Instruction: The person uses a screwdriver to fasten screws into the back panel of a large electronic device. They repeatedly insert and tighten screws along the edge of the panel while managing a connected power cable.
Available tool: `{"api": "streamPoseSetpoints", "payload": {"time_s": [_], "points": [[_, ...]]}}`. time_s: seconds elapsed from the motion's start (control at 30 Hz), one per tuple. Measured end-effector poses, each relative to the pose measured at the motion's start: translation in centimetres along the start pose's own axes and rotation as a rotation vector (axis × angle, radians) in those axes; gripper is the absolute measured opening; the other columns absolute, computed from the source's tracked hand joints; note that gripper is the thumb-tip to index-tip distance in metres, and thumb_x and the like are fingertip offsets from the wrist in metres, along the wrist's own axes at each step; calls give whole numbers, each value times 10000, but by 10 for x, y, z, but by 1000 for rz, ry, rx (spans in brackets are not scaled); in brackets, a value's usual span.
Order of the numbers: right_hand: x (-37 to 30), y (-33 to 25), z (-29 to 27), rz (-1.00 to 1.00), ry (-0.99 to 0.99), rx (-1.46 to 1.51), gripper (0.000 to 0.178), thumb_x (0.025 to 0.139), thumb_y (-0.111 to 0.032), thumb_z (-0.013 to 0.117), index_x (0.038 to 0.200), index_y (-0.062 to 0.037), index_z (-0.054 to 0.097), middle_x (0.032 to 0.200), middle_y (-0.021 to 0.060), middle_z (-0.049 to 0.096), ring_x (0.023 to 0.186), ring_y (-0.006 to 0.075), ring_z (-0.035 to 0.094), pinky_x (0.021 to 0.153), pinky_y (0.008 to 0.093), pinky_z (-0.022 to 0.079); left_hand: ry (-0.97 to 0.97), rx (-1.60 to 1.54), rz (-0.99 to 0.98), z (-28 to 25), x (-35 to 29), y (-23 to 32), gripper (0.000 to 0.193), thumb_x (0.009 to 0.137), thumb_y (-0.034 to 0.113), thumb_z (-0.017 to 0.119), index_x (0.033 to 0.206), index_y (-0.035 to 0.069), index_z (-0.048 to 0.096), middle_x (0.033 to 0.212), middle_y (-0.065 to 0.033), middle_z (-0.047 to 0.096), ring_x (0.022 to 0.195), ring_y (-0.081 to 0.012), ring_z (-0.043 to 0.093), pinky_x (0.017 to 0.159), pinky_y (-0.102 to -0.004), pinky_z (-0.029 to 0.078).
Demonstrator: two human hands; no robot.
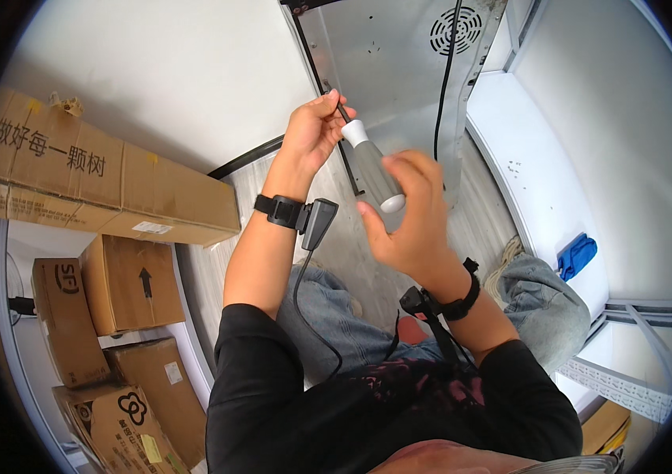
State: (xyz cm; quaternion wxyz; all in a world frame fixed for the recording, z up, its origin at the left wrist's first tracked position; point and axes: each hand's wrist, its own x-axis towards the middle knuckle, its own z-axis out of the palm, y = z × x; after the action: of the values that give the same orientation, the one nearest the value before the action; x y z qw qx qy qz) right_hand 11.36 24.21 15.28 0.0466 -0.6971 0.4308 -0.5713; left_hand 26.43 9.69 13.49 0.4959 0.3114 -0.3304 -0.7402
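Observation:
A screwdriver (375,170) with a grey handle, white collar and white end cap slants across the middle, its dark shaft pointing up and left. My left hand (312,130) is closed, with thumb and fingers pinching the shaft near its far end. That end meets the left edge of a grey metal panel (387,91); the tip and whatever it touches are too small to make out. Beside the handle, my right hand (415,213) is open, thumb and fingers apart around its lower part. Whether a fingertip touches the handle, I cannot tell.
A black cable (446,87) hangs down the panel past a round vent (455,31). Left of me, a long cardboard box (107,174) lies above shelves with several more boxes (142,284). To the right, a blue cloth-like item (578,256) lies on a white ledge (525,166).

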Motion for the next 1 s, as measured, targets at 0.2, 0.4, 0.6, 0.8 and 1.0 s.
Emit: {"api": "streamPoseSetpoints", "payload": {"time_s": [0.2,0.4,0.6,0.8,1.0], "points": [[-3,5,9,39,1,-78,340,771,-82,645,1079,-28,511,894,150,547,639,284,598,513,339,480,-26,-8,-18,4,-2,2,166,929,154,502,834,38,572,809,-66,632,643,-137,605,542,-241,472],[-3,7,2,226,-110,-44,347,792,-149,656,1074,-18,502,827,142,568,591,294,594,476,349,459,-1,23,24,9,-5,2,170,936,161,498,878,20,573,781,-86,641,592,-104,576,494,-214,449],[-2,2,4,56,-30,-93,443,773,-266,687,1074,-13,482,734,142,580,550,309,581,502,370,460,49,11,1,-2,3,-1,173,936,163,501,908,1,555,757,-103,630,559,-78,556,488,-181,459],[-3,6,6,307,-91,-41,388,772,-255,684,999,0,499,683,153,586,554,297,593,509,362,467,-66,-11,8,4,-4,0,208,949,181,474,956,-12,553,783,-103,631,607,-96,569,511,-211,461],[4,6,-1,293,-164,-87,395,750,-251,697,997,-10,506,675,124,584,595,293,602,536,373,474,-23,-48,12,-3,-1,0,187,943,164,481,947,-3,566,783,-101,633,617,-110,568,554,-201,482]]}}
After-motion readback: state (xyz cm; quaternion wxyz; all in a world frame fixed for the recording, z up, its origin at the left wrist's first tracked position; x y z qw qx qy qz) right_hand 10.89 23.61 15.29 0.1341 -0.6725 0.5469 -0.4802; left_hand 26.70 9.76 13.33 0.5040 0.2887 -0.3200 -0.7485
